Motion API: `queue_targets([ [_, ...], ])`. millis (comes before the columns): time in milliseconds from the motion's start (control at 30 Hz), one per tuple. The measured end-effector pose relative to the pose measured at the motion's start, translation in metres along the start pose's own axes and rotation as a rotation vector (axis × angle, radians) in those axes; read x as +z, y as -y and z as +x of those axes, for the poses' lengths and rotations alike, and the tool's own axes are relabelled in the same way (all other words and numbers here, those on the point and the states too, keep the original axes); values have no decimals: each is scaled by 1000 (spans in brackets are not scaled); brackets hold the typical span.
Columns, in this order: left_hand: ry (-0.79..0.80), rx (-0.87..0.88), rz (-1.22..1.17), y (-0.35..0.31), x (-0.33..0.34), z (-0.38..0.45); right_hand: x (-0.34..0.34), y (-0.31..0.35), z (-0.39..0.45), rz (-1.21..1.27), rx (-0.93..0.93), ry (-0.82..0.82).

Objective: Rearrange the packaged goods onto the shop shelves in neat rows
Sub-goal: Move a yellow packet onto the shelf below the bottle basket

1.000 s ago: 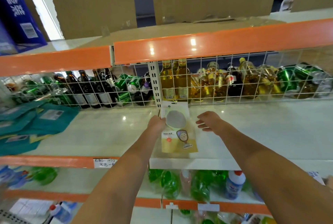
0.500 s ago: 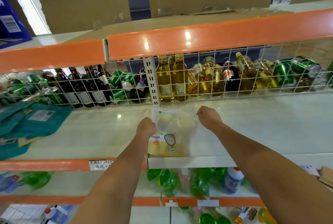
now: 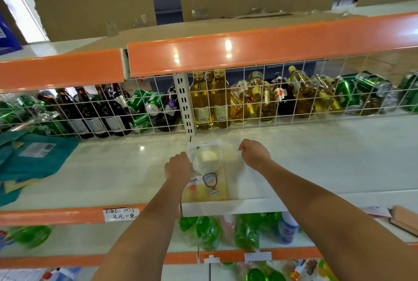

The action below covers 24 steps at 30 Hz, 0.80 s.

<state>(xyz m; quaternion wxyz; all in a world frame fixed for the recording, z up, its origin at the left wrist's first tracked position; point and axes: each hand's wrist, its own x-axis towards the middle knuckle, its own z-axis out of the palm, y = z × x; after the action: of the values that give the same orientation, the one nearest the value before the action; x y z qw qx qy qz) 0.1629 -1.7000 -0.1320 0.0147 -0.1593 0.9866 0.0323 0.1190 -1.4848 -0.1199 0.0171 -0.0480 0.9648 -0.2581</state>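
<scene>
While the curled left hand steadies a flat yellow-and-clear plastic packet on the white shelf, right hand, loosely closed and seemingly empty, hovers beside; next: square packet to shelf edge.

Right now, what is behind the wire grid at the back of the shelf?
Behind the wire grid: bottles and green cans, upright and tipped. Further back is hidden.

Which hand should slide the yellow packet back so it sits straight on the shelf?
Probably the left hand: it already rests on the yellow packet's left edge. The right hand sits curled beside the packet's top right corner, apparently not gripping it.
</scene>
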Motion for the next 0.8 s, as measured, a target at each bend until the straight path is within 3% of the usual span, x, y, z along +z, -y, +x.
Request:
queue_targets([
  [400, -24, 54, 95, 1, -15, 2, 1, 11, -2, -124, 3, 15],
  [600, -83, 274, 140, 6, -23, 5, 0, 34, -3, -241, -131, -31],
  [800, -36, 304, 140, 18, -16, -8, 20, 47, -13, -360, -231, -14],
])
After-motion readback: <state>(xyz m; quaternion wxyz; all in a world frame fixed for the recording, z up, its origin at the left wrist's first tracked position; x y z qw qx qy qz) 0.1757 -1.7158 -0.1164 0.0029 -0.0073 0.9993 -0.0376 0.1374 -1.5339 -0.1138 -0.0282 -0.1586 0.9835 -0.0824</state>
